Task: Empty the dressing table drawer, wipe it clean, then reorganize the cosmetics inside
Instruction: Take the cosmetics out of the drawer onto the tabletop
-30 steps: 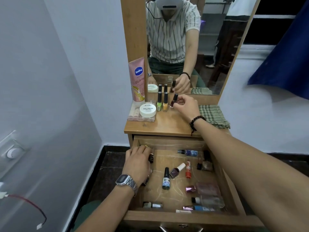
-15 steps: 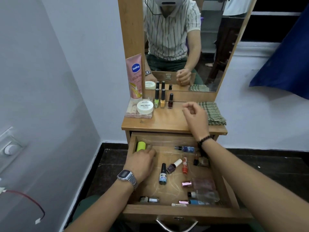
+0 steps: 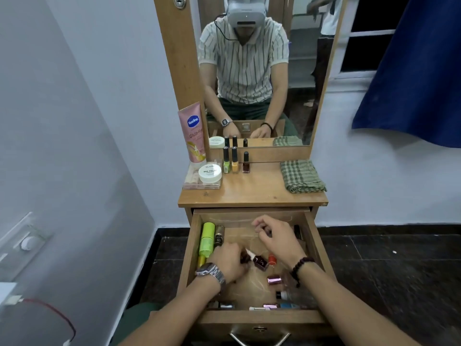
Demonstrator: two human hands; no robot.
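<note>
The open wooden drawer (image 3: pixel 262 318) holds several small cosmetics. My left hand (image 3: pixel 228 262) is in its middle, fingers closed around a small dark-capped bottle that is mostly hidden. Just right of it lie a maroon bottle with a white cap (image 3: pixel 260 261) and an orange bottle (image 3: pixel 272 259). My right hand (image 3: pixel 277 238) is at the drawer's back, fingers curled on a small dark item. A lime-green tube (image 3: pixel 207 239) and a dark tube (image 3: pixel 219 236) lie along the left wall. A pink-capped clear bottle (image 3: pixel 274 280) and others lie at the front right.
On the tabletop (image 3: pixel 257 193) stand green (image 3: pixel 226 166), yellow (image 3: pixel 234 164) and maroon (image 3: pixel 246 166) nail polishes, a white jar (image 3: pixel 210 173) on a flat case, a pink Vaseline tube (image 3: pixel 193 133) and a folded checked cloth (image 3: pixel 301 176). A mirror rises behind; a wall is close on the left.
My right hand left the maroon polish standing on the tabletop and dropped into the drawer's back. My left hand slid from the back-left corner to the middle, uncovering the green tube.
</note>
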